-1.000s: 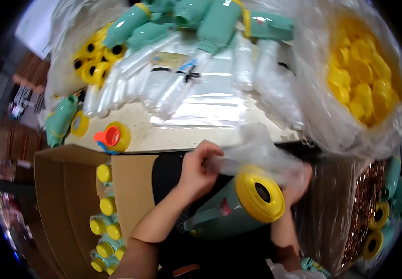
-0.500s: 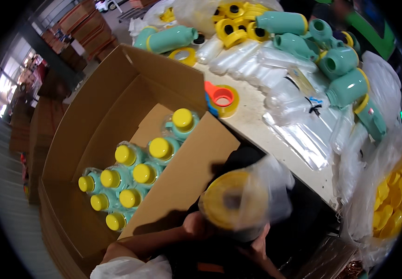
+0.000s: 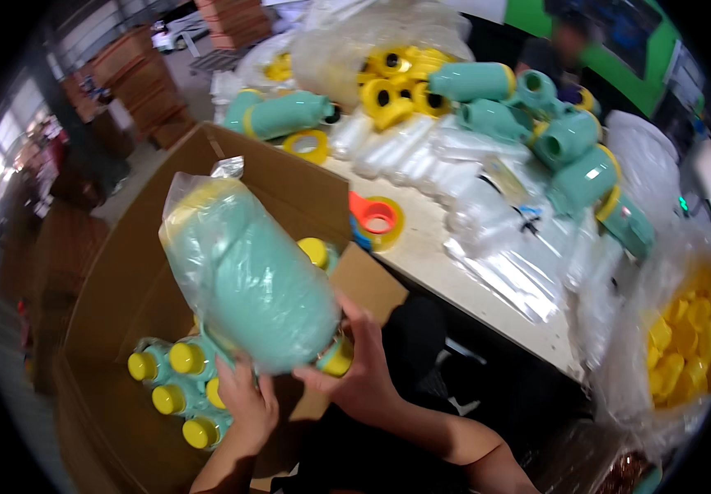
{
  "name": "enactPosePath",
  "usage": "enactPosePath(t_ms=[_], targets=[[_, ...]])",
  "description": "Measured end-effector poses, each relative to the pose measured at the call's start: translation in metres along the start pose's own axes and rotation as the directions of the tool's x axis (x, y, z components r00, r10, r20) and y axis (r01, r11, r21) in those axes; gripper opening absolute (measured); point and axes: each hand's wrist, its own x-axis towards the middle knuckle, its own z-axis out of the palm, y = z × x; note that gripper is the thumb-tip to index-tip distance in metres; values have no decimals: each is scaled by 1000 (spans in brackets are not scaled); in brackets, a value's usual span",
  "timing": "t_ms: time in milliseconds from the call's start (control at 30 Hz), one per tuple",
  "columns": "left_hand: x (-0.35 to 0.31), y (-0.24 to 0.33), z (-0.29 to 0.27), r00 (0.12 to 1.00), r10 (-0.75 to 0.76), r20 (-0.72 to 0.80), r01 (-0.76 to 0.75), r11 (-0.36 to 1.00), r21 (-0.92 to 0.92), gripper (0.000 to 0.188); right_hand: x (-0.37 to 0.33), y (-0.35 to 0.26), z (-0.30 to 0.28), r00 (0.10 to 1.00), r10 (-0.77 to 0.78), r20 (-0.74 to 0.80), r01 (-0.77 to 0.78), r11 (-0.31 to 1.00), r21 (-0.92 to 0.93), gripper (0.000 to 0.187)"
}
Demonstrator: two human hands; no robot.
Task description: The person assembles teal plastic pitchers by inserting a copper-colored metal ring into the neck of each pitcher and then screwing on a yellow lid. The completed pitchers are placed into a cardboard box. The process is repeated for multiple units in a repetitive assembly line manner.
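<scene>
Since half a second ago, the bagged teal bottle (image 3: pixel 252 276) has swung up and over from my lap toward the cardboard box (image 3: pixel 108 272), and its yellow cap end, which faced me then, now points down and to the right. I see it held tilted above the open box, wrapped in a thin clear plastic bag whose loose end sticks up at the top left. My left hand (image 3: pixel 248 407) cups the bottle from below, fingers curled up against its lower side. My right hand (image 3: pixel 355 370) grips the capped end, fingers wrapped around the yellow rim and thumb pressed on the bag.

Just beneath the bottle, inside the box, stand more teal bottles with yellow caps (image 3: pixel 178 379), packed upright in a cluster at the near corner; one further cap shows at the far side, by the box flap. To the right of the box runs a pale worktable (image 3: pixel 446 272). On it, nearest the box, lies an orange-and-yellow lid ring (image 3: pixel 376 218). Farther back sit a pile of clear plastic bags (image 3: pixel 487 198), loose teal bottles (image 3: pixel 536 132) on their sides, and yellow rings (image 3: pixel 392 86). At the far right hangs a large clear sack of yellow caps (image 3: pixel 685 337).
</scene>
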Motion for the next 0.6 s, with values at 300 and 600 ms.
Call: enactPosePath(t_ms=[300,600], targets=[[54,-221,131,727,-640,250,667,571,-479,33,55,43,49,988,-152,34,127,914,386,82],[2,-331,184,21,-499,867,993,-87,-74,26,-32,144,-191,836,324,-443,-314,944,98,43]])
